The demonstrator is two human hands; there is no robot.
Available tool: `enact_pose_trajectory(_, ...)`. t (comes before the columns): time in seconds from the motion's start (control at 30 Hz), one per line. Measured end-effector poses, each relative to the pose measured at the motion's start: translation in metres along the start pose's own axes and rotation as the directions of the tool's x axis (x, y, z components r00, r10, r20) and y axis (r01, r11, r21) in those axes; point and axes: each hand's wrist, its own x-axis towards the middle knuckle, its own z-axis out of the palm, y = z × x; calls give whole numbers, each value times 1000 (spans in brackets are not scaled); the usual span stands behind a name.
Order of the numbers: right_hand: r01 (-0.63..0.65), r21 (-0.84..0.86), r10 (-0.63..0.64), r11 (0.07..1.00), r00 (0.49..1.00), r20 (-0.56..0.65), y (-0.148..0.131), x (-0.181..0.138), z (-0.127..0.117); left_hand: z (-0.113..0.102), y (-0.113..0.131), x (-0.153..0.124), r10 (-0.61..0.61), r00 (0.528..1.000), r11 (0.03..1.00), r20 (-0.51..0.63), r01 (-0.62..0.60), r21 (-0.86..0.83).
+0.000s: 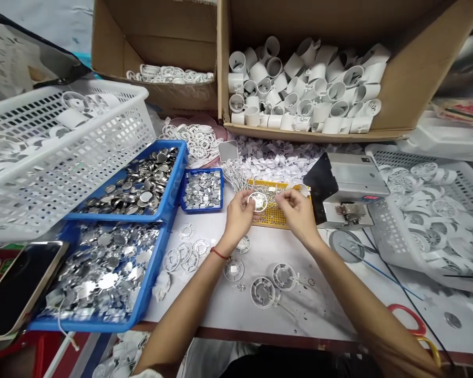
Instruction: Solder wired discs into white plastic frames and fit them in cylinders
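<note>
My left hand (238,216) is closed on a small round white plastic disc (258,201), held up over a yellow tray (274,214) of tiny metal parts. My right hand (297,210) is pinched beside the disc, its fingertips close to the disc's right edge; whatever it holds is too small to make out. A red string circles my left wrist. Several similar white discs (262,291) lie on the white table in front of my forearms.
Blue trays hold metal caps (136,184), shiny flat pieces (102,268) and small metal squares (202,190). A small grey machine (349,191) stands right of the hands. White baskets (63,147) flank the table, cardboard boxes of white tubes (299,84) stand behind. A phone (18,286) lies at left.
</note>
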Motion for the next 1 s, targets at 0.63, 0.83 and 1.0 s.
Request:
enact_pose_trajectory(0.63,-319,197,268,927,932,245,-5,-51,8,4,5,-48,207,972,978,-109,-203,49)
enact_pose_trajectory(0.83,-347,222,297,911,927,231,-5,-44,7,5,5,-55,269,961,959,-57,-262,107)
enact_pose_trajectory(1.0,-399,231,342,887,906,249,6,-24,13,4,1,-51,321,945,908,61,-325,264)
